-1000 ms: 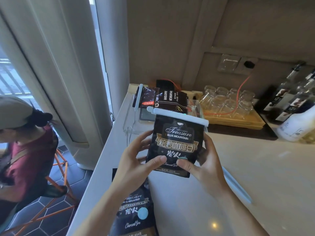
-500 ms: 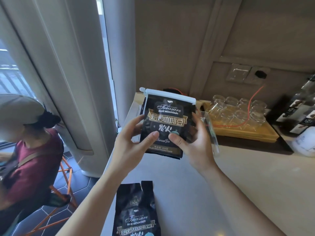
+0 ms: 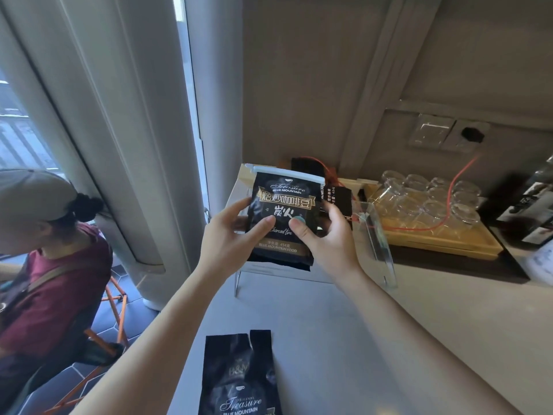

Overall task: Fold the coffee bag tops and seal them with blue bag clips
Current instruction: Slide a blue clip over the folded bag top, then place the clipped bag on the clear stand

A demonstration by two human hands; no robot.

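Clipped coffee bag (image 3: pixel 282 218) is now farther out over the surface (image 3: pixel 344 339) than a second ago, carried away from the body and up to the clear acrylic holder (image 3: pixel 375 244) at the back, its lower edge hanging at the holder's front. The blue bag clip (image 3: pixel 287 172) sits across its folded top, so this bag looks sealed and about to be stored.

Going left to right: the left hand (image 3: pixel 230 235) grips the bag's left edge with the thumb pressed on the front; the right hand (image 3: pixel 326 238) pinches the right edge the same way.

To the left the surface ends near a window frame and a seated person (image 3: pixel 45 250). To the right, close by, a tray of glasses (image 3: pixel 428 205) leaves little side room. Nearest the body, an unclipped coffee bag (image 3: pixel 239 375) lies flat with its top open, still to be folded.
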